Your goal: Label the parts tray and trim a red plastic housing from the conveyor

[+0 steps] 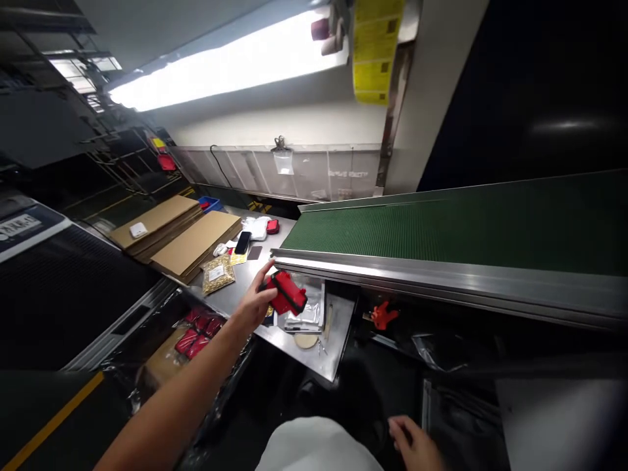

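My left hand (255, 302) reaches over the metal table and grips a red and black boxy device (288, 292), thumb and fingers on its left side. Just beneath the device lie clear plastic bags (311, 311) stacked on the table. At the lower right, my right hand (415, 445) hangs low beside my body, its fingers loosely curled and a gap showing between them. I see nothing in it. Near the left hand are a bag of small tan pieces (217, 275) and a black phone (243, 243). Another small red device (273, 226) sits farther back.
A green conveyor belt (373, 229) with a metal rail runs to the right. Flat cardboard stacks (196, 243) stand at the left. Below the table, a plastic-lined box holds several red items (196, 333). An orange-red object (383, 316) is under the conveyor; a bright lamp (235, 59) hangs above.
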Available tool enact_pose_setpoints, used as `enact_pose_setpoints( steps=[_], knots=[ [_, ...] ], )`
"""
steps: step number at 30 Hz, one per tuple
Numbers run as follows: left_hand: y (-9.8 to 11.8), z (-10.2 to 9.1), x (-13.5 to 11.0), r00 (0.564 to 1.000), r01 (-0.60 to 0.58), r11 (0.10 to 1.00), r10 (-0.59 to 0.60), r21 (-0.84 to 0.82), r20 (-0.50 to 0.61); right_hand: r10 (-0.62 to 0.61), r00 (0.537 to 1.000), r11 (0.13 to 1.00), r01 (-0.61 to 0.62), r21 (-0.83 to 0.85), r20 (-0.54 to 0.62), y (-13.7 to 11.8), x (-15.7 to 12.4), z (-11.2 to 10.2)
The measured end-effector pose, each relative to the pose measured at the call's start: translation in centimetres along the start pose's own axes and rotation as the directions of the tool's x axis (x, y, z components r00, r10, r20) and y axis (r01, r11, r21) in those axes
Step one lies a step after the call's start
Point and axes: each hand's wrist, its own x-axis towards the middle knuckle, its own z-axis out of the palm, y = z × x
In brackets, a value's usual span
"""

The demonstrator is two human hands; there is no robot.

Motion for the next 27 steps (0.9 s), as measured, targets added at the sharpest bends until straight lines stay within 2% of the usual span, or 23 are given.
enact_pose_setpoints(
  steps=[3, 6, 9, 12, 15, 19, 23, 27],
  knots=[
    [-1.9, -5.1, -4.1, 0.991, 0.129, 0.978, -0.133, -0.165, -0.01, -0.1, 0.992, 0.986, 0.11, -0.129, 0.079, -2.7, 3.3, 3.9],
    [-2.4, -9.0, -6.1, 0.978, 0.208, 0.909, -0.207, -0.361, 0.041, -0.123, 0.987, 0.966, 0.142, -0.215, 0.1, -5.5, 7.4, 9.5],
    [-1.2, -12.5, -7.0, 0.955, 0.291, 0.833, -0.281, -0.471, 0.094, -0.062, 0.998, 0.944, 0.064, -0.324, 0.019, -7.2, 11.1, 15.1],
    [0.4, -15.7, -7.2, 0.926, 0.374, 0.756, -0.334, -0.538, 0.175, 0.019, 0.997, 0.884, -0.053, -0.465, -0.077, -7.8, 12.9, 18.8],
    [1.5, -18.3, -7.2, 0.923, 0.381, 0.709, -0.332, -0.593, 0.195, 0.058, 0.991, 0.812, -0.119, -0.572, -0.123, -8.2, 13.2, 20.2],
    [1.7, -20.0, -7.4, 0.929, 0.367, 0.661, -0.301, -0.654, 0.217, 0.079, 0.989, 0.746, -0.143, -0.65, -0.128, -8.8, 13.2, 20.1],
    [1.4, -20.0, -7.5, 0.931, 0.36, 0.621, -0.293, -0.696, 0.22, 0.078, 0.994, 0.713, -0.109, -0.692, -0.077, -9.0, 13.5, 19.6],
    [1.1, -18.9, -7.6, 0.93, 0.349, 0.59, -0.31, -0.728, 0.195, 0.017, 1.0, 0.684, -0.031, -0.728, -0.027, -8.9, 12.9, 18.8]
  ],
)
